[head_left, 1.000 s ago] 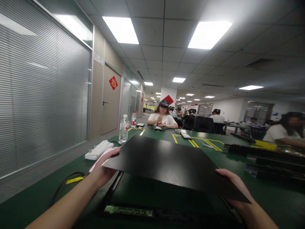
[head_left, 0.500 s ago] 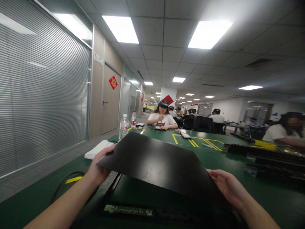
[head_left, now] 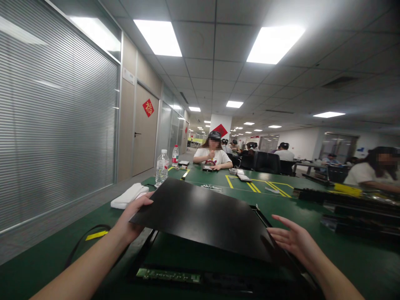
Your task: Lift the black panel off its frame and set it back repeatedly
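Observation:
A thin, glossy black sheet (head_left: 200, 221) hangs tilted over a black rectangular frame (head_left: 148, 241) on the green table. Its left edge is gripped by my left hand (head_left: 136, 214), thumb on top and fingers beneath. My right hand (head_left: 295, 237) is at the sheet's right edge, thumb and fingers stretched apart; whether the fingertips touch the edge I cannot tell. Along the frame's near side lies a green circuit board strip (head_left: 168, 275). The sheet hides much of the frame.
White cloths (head_left: 129, 196) and a clear water bottle (head_left: 162, 166) stand beyond my left hand. Small metal parts (head_left: 211, 187) lie past the sheet. Long black strips (head_left: 340, 204) are stacked on the right. A person (head_left: 215, 156) sits across the table, another (head_left: 371, 171) at right.
The sheet has come down and toward me, uncovering the frame's far right corner and the small metal parts. My right hand has opened, its thumb now apart from the sheet.

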`<state>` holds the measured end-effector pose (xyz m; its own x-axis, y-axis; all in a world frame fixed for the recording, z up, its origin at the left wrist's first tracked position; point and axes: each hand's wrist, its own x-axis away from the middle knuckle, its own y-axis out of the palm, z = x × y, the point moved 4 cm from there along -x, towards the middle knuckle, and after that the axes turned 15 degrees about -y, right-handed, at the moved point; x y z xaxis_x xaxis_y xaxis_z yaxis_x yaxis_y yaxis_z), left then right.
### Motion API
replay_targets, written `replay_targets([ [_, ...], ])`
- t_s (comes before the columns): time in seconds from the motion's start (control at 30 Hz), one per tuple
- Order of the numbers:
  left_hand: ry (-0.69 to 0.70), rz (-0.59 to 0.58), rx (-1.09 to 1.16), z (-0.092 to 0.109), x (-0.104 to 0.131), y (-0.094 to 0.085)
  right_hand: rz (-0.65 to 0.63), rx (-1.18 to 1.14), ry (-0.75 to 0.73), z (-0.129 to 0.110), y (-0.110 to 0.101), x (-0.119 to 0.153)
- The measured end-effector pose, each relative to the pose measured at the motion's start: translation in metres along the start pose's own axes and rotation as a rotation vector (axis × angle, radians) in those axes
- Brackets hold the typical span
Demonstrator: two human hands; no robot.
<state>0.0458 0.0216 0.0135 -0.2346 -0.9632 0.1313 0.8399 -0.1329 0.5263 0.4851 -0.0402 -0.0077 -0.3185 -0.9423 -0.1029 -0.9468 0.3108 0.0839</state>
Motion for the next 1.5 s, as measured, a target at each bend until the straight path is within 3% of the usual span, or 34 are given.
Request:
replay_targets([
  [0.37, 0.063, 0.172, -0.002, 0.001, 0.005, 0.001, 0.027, 0.140, 0.000, 0.002, 0.002, -0.001],
  [0.53, 0.049, 0.148, -0.111, -0.004, 0.000, 0.000, 0.060, 0.188, -0.029, 0.002, -0.003, -0.004],
  [0.9, 0.071, 0.157, -0.192, -0.005, 0.011, 0.012, 0.130, 0.259, -0.004, 0.005, -0.010, -0.006],
  [1.07, 0.054, 0.102, -0.210, -0.010, 0.008, 0.013, 0.144, 0.214, -0.022, 0.009, -0.014, -0.010],
  [1.3, -0.015, 0.152, -0.215, -0.023, -0.002, 0.009, 0.210, 0.230, 0.023, 0.019, -0.032, -0.020],
  [1.5, -0.024, 0.140, -0.240, -0.028, -0.004, 0.010, 0.264, 0.247, 0.043, 0.019, -0.033, -0.020],
])
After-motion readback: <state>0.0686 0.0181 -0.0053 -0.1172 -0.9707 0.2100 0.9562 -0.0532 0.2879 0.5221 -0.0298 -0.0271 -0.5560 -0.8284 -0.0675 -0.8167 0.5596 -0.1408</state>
